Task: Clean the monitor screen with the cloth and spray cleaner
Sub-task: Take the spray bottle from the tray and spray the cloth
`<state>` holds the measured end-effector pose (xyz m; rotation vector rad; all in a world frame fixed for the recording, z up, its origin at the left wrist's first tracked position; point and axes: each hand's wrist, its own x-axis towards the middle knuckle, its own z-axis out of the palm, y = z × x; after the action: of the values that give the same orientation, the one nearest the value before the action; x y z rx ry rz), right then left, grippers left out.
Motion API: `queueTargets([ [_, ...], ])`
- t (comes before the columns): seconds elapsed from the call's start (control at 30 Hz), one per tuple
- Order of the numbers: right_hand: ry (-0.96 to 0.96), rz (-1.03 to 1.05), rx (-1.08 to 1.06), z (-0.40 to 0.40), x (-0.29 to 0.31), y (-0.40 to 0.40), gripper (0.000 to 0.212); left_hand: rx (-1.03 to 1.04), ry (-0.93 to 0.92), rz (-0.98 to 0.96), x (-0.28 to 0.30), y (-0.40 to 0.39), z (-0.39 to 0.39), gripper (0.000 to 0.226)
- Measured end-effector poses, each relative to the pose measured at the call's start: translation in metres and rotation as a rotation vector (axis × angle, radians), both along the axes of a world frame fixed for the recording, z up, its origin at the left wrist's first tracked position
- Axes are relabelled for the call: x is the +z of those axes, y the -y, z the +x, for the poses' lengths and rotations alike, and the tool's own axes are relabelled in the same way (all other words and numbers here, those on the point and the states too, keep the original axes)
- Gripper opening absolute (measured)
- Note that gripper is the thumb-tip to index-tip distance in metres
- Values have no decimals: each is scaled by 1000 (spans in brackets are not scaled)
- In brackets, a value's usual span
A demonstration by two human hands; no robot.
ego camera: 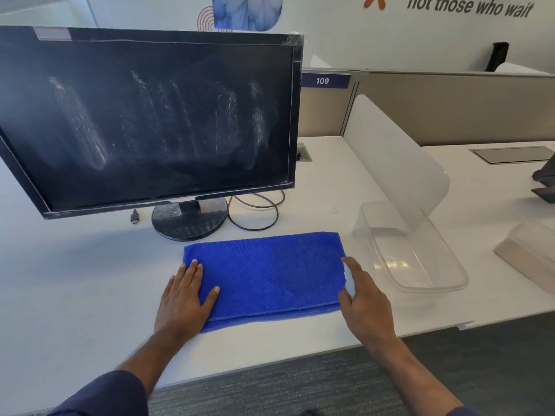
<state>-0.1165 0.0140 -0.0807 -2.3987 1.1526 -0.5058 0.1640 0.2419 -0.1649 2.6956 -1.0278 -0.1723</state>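
2 hands at a folded blue cloth (267, 277) on the desk (75, 295), left hand (184, 298) flat and open on its left end, right hand (365, 304) open at its right edge, streaked monitor (147, 118) beyond.

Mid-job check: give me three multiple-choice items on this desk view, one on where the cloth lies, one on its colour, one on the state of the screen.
1. Where is the folded terry cloth?
A. flat on the white desk, in front of the monitor's round stand
B. in the clear plastic tub
C. draped over the monitor

2. What colour is it?
A. grey
B. blue
C. yellow

3. How does the black monitor screen look?
A. spotless
B. cracked
C. streaked

Key: 1 A, the left hand lies flat on it, the right hand at its edge; 2 B, plainly blue; 3 C, pale vertical smears cross the glass.
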Motion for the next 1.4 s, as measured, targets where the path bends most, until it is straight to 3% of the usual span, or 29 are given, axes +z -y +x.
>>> queueTargets([
  [0.17,-53,-61,-178,-11,2,9,70,1,-4,-6,2,1,-1,86],
  [0.5,-118,-43,-269,-24,-3,6,64,3,-8,-7,6,1,-3,86],
  [0.73,-129,-15,5,-17,-4,-6,69,-4,-3,-13,7,0,-3,86],
  [0.87,-141,-3,-16,-10,-8,-11,62,-1,-7,-4,8,0,-4,85],
  [1.27,206,77,-157,16,3,9,69,-3,-7,-13,7,0,-4,87],
  [1.4,346,198,-170,34,7,21,54,1,-14,-22,6,0,-2,87],
])
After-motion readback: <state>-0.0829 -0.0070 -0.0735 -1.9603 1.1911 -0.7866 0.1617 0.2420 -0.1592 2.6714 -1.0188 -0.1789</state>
